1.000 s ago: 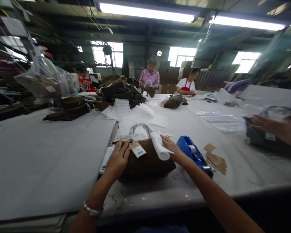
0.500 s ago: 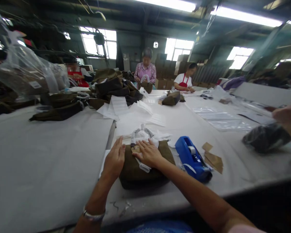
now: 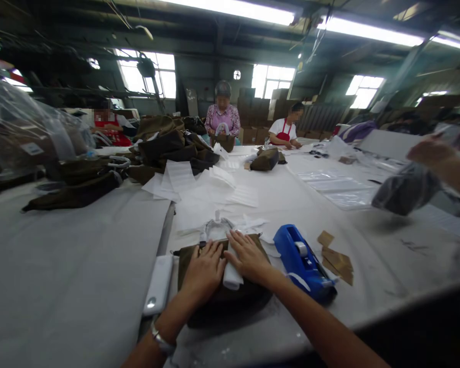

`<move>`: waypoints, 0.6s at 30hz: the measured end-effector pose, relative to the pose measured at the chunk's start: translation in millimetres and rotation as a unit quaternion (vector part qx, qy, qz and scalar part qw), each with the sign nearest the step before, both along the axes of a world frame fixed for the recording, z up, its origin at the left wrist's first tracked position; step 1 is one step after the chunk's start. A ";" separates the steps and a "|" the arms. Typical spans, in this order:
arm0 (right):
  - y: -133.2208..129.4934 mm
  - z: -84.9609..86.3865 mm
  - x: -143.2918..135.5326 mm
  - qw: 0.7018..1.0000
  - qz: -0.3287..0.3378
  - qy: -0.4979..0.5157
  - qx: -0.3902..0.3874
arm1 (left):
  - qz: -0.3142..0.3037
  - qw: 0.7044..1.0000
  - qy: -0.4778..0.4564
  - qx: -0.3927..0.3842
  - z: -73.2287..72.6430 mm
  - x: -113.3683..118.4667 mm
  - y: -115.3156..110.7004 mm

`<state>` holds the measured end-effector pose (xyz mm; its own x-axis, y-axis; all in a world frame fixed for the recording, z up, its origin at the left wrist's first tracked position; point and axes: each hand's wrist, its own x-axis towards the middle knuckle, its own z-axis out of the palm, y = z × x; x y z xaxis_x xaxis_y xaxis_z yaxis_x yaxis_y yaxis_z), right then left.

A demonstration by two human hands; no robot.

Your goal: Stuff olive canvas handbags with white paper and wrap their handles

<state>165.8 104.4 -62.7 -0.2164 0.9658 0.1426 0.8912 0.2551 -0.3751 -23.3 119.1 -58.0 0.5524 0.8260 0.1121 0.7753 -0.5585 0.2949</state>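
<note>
A dark olive fabric bag (image 3: 230, 309) lies on the table in front of me. My left hand (image 3: 203, 271) rests flat on its top left part with the fingers stretched out. On the right part, my right hand (image 3: 249, 258) also lies flat, fingers extended and pressing on the bag. Between my hands runs a white-wrapped strip (image 3: 232, 277), touched by the right hand's thumb side. Beyond my fingertips, the bag's handle (image 3: 218, 228) stands up in a clear and white wrapping.
To the right are a blue tape dispenser (image 3: 304, 268) and brown paper pieces (image 3: 337, 261). A white flat device (image 3: 159, 283) lies at left. White sheets (image 3: 184, 176) and piled bags (image 3: 168, 145) are farther back. A co-worker's hand (image 3: 433, 153) holds a plastic-wrapped bag (image 3: 406, 189).
My left hand has moved from the bag's left side onto its top. My right hand has shifted right, off the brown tag. At right, the co-worker's wrapped bag has been lifted somewhat.
</note>
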 end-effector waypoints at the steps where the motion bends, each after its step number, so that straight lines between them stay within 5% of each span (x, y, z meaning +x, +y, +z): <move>1: -1.2 2.2 7.7 0.999 -0.025 0.026 -0.004 | 0.014 0.999 -0.026 -0.016 0.9 -7.4 2.4; 5: -16.0 2.6 53.3 0.972 -0.167 0.156 -0.062 | 0.192 0.962 -0.172 -0.095 -12.5 -55.2 8.6; 10: -38.5 -8.0 79.8 0.919 -0.145 0.315 -0.189 | 0.267 0.872 -0.288 -0.293 -41.4 -91.3 2.3; 12: -41.1 7.6 84.4 0.895 -0.149 0.377 -0.188 | 0.269 0.848 -0.344 -0.300 -25.8 -84.3 2.6; 15: -40.1 50.4 100.8 0.834 -0.194 0.492 -0.157 | 0.191 0.808 -0.482 -0.280 27.9 -50.1 14.4; 18: -40.2 89.1 118.3 0.816 -0.243 0.515 0.102 | 0.017 0.748 -0.612 -0.255 80.9 6.3 36.1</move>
<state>284.1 64.2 26.4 0.5214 0.8349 0.1762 0.1453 0.1166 -0.9825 -17.0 155.2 22.9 0.2709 0.9452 0.1821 -0.2386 -0.1174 0.9640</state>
